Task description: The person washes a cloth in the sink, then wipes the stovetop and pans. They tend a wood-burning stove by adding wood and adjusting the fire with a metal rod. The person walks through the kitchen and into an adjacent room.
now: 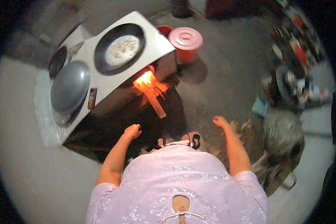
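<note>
My left hand (133,131) hangs with curled fingers in front of the dark side of a brick-like wood stove (161,42) with a white top. My right hand (220,122) is out over the floor on the other side, its fingers also curled and slightly blurred. No object shows in either hand. Burning firewood (154,102) sticks out of the stove's mouth, beyond my left hand, with bright flames (145,78) at its inner end. Above that opening, a large dark wok (100,60) sits in the stove top and holds something whitish (123,50).
A domed grey lid (71,85) covers another stove hole, beside a small dark packet (92,98). A red bucket with a pink lid (185,38) stands at the stove's far corner. To the right are a filled sack (282,127), a light-blue object (259,107) and blurred clutter (294,78).
</note>
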Demonstrator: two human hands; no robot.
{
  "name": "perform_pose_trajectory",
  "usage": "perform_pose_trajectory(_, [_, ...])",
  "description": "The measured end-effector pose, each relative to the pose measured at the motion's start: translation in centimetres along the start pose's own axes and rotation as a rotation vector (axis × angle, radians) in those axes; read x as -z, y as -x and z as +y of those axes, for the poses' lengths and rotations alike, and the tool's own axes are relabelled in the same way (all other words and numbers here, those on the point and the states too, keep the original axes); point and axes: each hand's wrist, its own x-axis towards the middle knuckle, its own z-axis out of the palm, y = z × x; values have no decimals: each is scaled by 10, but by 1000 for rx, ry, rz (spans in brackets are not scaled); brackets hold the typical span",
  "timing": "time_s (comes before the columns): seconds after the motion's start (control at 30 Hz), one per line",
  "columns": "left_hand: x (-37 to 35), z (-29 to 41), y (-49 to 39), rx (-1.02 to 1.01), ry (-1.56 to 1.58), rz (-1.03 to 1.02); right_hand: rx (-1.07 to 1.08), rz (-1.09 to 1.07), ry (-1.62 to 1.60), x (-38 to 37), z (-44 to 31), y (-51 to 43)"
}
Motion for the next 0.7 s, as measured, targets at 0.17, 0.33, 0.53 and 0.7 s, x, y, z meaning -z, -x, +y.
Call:
perform_pose_trajectory(0.17, [3, 49, -26, -217, -221, -91, -85, 15, -321, -73, -72, 32])
perform_pose_trajectory(0.33, [-36, 105, -141, -334, -464, -45, -152, -5, -510, -194, -59, 52])
perform_pose_trajectory(0.53, [-83, 125, -369, -283, -466, 445, -220, 74, -824, -348, -6, 45])
perform_pose_trajectory(0.7, [-85, 101, -509, -138, -724, 560, -80, 186, -660, -386, 32, -11])
